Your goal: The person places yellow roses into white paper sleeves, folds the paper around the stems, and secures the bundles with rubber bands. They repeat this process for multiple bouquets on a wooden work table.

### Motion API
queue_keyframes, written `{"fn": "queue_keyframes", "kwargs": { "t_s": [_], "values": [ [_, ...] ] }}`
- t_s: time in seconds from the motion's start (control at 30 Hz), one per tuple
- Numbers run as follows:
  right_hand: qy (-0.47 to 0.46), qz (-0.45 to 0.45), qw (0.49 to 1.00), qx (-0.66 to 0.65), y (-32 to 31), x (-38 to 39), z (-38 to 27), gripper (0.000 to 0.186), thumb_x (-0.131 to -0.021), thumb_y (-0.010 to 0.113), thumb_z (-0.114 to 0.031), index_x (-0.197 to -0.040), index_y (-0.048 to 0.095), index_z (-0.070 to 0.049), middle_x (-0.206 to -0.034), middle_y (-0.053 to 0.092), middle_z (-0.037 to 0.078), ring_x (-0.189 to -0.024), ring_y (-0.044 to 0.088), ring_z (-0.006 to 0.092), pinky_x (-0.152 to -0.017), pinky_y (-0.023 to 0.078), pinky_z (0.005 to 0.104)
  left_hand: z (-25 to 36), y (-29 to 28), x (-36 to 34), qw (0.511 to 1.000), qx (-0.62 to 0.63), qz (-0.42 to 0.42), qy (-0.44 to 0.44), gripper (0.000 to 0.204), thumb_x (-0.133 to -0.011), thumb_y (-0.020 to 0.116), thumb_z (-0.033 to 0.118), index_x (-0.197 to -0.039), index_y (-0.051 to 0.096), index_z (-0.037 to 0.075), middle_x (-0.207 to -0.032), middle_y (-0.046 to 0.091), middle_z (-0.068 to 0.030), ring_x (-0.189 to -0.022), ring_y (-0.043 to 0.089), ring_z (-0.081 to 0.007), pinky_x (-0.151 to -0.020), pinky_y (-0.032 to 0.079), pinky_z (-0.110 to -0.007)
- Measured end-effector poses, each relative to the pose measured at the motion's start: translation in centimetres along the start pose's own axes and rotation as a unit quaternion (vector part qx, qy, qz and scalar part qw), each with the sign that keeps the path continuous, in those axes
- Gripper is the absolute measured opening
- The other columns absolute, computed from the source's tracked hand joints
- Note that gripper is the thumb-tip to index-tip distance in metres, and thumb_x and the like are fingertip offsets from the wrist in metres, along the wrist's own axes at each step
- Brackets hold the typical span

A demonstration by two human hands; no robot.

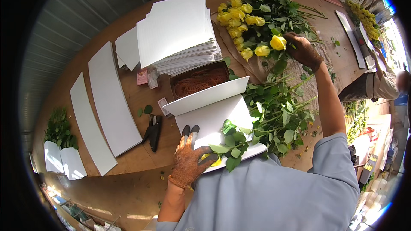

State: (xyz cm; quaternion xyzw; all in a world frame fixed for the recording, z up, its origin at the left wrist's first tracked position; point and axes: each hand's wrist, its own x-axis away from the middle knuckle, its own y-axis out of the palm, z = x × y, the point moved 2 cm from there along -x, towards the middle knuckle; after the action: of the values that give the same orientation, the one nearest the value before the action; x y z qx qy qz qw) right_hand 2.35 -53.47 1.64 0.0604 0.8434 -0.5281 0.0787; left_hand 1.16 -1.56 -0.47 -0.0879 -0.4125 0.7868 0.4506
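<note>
My right hand, in a brown glove, is closed on a yellow rose just below its bloom, at the near side of a heap of yellow roses. My left hand, in a brown glove with dark fingertips, rests with fingers spread on a folded white cardboard sheet. Beside its fingers, on the sheet, lies a rose with green leaves; its yellow bloom is partly hidden by the fingers. One flap of the sheet stands raised. Leafy stems lie to the right of the sheet.
A tall stack of white sheets stands behind an open box of reddish rubber bands. A black stapler and long white boards lie to the left. Wrapped bunches sit far left. Another person is at the right.
</note>
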Motion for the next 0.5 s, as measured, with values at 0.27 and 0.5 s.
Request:
{"fn": "queue_keyframes", "kwargs": {
  "t_s": [0.27,0.5],
  "values": [
    [0.091,0.155,0.981,-0.077,-3.4,0.5,-1.5,0.032,-0.094,0.07,-0.015,-0.121,0.063,0.001,-0.111,0.071,0.012,-0.103,0.067,0.0219,-0.095,0.052,0.036,0.4,0.1,0.0,0.997,-0.008,0.066,0.041,0.034,-0.071,0.088,0.03,-0.099,0.078,0.013,-0.146,0.048,-0.0274,-0.128,0.047,-0.0497,-0.106,0.043,-0.054],
    [0.202,0.067,0.976,-0.05,-0.9,0.4,1.5,0.046,-0.092,0.068,-0.028,-0.131,0.065,-0.003,-0.119,0.071,0.021,-0.106,0.07,0.0331,-0.094,0.053,0.0386,0.7,-0.1,0.0,0.997,-0.01,0.069,0.043,0.034,-0.07,0.088,0.026,-0.098,0.078,0.011,-0.149,0.045,-0.0265,-0.137,0.042,-0.0499,-0.108,0.041,-0.052]
  ]
}}
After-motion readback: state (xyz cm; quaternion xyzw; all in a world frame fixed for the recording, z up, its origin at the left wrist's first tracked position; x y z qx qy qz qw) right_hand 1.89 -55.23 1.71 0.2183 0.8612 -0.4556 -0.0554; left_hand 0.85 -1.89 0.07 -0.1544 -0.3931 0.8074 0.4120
